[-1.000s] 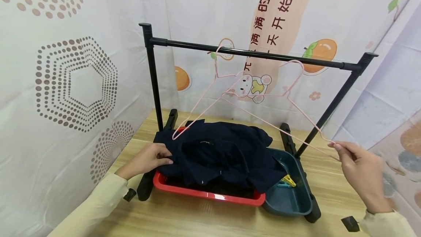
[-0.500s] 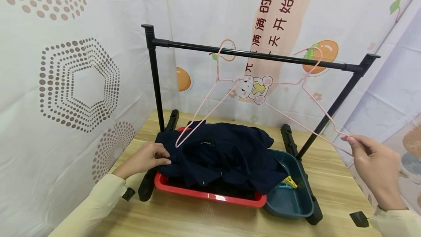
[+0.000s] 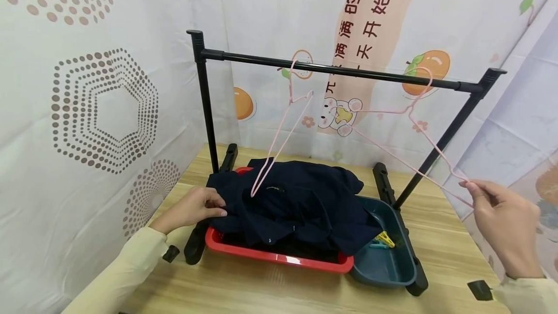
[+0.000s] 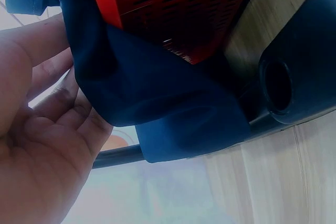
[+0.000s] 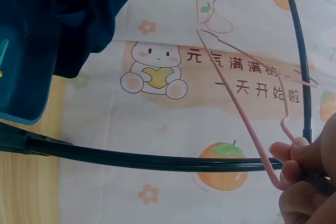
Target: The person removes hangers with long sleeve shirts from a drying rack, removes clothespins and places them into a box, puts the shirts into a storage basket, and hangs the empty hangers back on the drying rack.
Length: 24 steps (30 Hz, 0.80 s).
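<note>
My left hand (image 3: 192, 209) pinches the left edge of a navy collared shirt (image 3: 305, 183), heaped in a red basket (image 3: 279, 258). In the left wrist view the fabric drapes over the fingers beside the basket's slotted wall. Out to the right, my right hand (image 3: 505, 222) pinches the right end of a pink hanger (image 3: 383, 112), whose hook loops over the black rod (image 3: 348, 70) of a rack. The right wrist view shows thumb and fingers at that hanger's end. A second pink hanger (image 3: 282, 125) hangs from the rod further left, its lower end before the shirt.
A dark blue-green basin (image 3: 383, 268) sits right of the basket, with yellow and teal clothespins (image 3: 383, 240) in it. Black rack feet (image 3: 379, 183) stand on the wooden table (image 3: 218, 285). Printed white curtains (image 3: 113, 110) enclose the left and back.
My right hand has moved right, drawing its hanger along the rod and apart from the other. The left hanger has turned, its lower end swinging right. My left hand stays on the shirt.
</note>
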Available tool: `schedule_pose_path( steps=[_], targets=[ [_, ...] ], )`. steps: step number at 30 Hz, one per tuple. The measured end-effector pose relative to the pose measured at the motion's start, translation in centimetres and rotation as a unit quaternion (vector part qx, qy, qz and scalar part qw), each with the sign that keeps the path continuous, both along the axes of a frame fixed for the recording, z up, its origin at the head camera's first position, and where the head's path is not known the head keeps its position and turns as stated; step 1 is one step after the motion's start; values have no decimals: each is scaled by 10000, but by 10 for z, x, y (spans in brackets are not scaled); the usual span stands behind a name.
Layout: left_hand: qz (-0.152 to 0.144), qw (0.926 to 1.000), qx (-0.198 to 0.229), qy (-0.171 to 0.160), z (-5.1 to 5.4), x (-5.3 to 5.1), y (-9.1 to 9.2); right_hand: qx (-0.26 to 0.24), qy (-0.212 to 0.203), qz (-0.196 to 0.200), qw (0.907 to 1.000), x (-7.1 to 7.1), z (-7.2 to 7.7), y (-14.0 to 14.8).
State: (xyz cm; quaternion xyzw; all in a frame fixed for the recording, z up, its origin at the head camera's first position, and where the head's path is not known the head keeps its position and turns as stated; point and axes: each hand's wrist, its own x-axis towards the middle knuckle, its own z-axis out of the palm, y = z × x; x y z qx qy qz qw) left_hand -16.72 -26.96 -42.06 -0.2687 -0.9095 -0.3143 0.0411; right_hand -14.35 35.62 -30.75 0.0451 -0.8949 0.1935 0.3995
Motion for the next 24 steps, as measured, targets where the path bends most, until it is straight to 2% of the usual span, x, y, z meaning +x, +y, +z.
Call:
schedule_pose_path(
  steps=[9,13,17,21,24],
  targets=[
    [36,10000,24,-31,-1,-1,0,-105,-152,87,9998,-4,-13,3],
    [64,10000,20,-9,-2,-1,1,-129,-400,67,9991,-5,-15,5],
    [102,9999,5,-39,-2,-2,0,-471,-764,224,9957,-4,-19,10],
    [141,9998,50,-126,-2,-2,0,-1018,-1359,361,9848,-1,-24,14],
    [117,9997,105,-159,-2,-1,-1,-1521,-1908,577,9680,-1,-30,18]
  ],
)
